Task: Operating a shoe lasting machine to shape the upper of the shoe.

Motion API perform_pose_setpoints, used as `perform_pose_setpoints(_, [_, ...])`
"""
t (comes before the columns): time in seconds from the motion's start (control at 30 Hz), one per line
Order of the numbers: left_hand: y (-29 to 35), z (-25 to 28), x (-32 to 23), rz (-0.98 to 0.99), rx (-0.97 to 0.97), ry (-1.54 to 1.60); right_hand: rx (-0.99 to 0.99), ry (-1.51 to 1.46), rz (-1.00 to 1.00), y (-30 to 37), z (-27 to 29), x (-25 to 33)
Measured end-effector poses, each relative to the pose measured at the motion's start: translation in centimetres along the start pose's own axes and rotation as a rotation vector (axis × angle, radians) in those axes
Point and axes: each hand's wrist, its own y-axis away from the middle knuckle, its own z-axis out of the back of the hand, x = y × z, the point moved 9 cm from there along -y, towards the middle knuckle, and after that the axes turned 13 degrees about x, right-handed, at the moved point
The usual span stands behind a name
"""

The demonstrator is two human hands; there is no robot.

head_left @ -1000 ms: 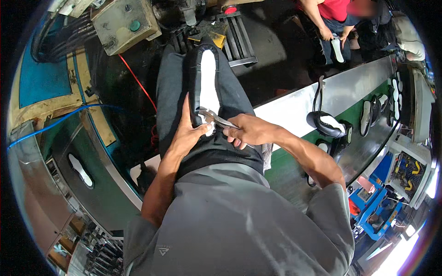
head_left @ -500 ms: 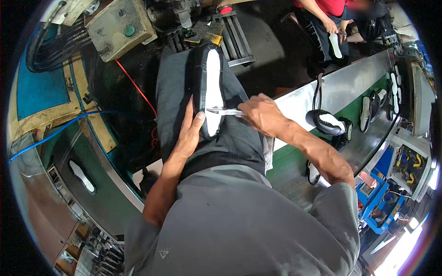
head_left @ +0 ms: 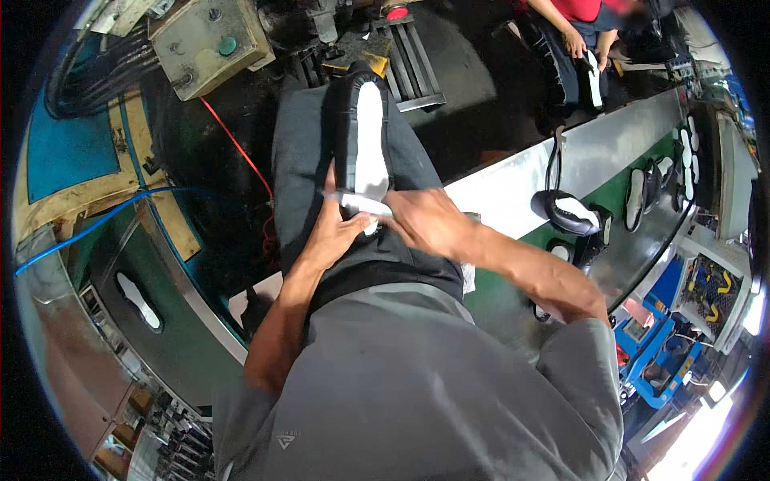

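Observation:
A black shoe (head_left: pixel 370 136) lies bottom up along my dark trouser leg, its white sole board facing me and its heel end nearest my body. My left hand (head_left: pixel 331 236) grips the shoe by the heel, with the thumb beside the white board and the fingers along the left side. My right hand (head_left: pixel 429 220) is closed round a pale, flat metal hand tool (head_left: pixel 358 204). This tool lies across the heel end just above my left thumb. Motion smears it, so its exact kind and whether it presses on the shoe do not show.
On the right, a conveyor with a metal edge (head_left: pixel 642 131) carries several black shoes (head_left: pixel 571 215). Another shoe (head_left: pixel 139 302) lies on a green belt at left. Ahead stand a control box (head_left: pixel 210 44) and machinery. A co-worker's hands (head_left: pixel 589 50) hold a shoe at upper right.
My right hand has moved left and slightly down, sweeping the tool across the heel end. The left hand keeps hold of the shoe. The co-worker's shoe has shifted between their hands.

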Motion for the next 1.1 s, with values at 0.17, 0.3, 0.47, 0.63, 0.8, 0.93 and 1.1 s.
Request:
perform_pose_setpoints(0.17, [-0.5, 1.1, -1.1, -0.05, -0.013, 0.46, -0.267, -0.217, -0.065, 2.4, 2.6, -2.8])
perform_pose_setpoints(0.3, [0.0, 1.0, -1.2, -0.046, -0.018, 0.582, -0.274, -0.224, -0.525, 3.7, 0.6, -5.8])
perform_pose_setpoints(0.47, [-0.1, 1.1, -1.7, -0.095, 0.0, 0.597, -0.16, 0.151, -0.33, 2.8, 2.3, -4.5])
perform_pose_setpoints(0.63, [0.2, 0.9, -2.5, -0.127, -0.001, 0.67, -0.035, 0.152, -0.487, -0.1, -1.3, -4.9])
perform_pose_setpoints(0.8, [3.6, 2.9, -2.1, -0.249, 0.112, 1.019, -0.334, -0.041, -0.223, -0.3, 3.3, -1.2])
perform_pose_setpoints(0.93, [9.8, 7.4, -5.2, -0.391, -0.083, 0.878, -0.344, -0.474, -0.423, -0.9, 1.6, -4.9])
perform_pose_setpoints(1.1, [20.6, 18.6, -3.3, -0.48, -0.526, 0.678, -0.329, -0.758, -0.648, 5.1, -1.6, -12.8])
